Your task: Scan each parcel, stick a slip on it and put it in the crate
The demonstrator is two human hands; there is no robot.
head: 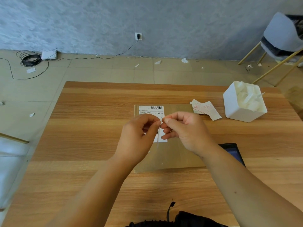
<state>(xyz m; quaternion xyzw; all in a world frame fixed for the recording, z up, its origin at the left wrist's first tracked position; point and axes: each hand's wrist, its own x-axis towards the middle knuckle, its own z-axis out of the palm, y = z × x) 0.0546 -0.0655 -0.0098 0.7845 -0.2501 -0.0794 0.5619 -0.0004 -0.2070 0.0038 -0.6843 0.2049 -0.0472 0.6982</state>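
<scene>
Head view shows your left hand (139, 136) and right hand (183, 130) both pinching one small slip (161, 120) between them, with the parcel (172, 154) lying flat directly under this pinch. If the thin slip curls and sticks to your skin while you peel it, it may tear. It may also land wrinkled over the printed label (150, 109) just beneath.

My bare left hand (139, 136) and bare right hand (185, 133) meet fingertip to fingertip, forearms reaching forward, each pinching a thin white paper slip (161, 119).
</scene>
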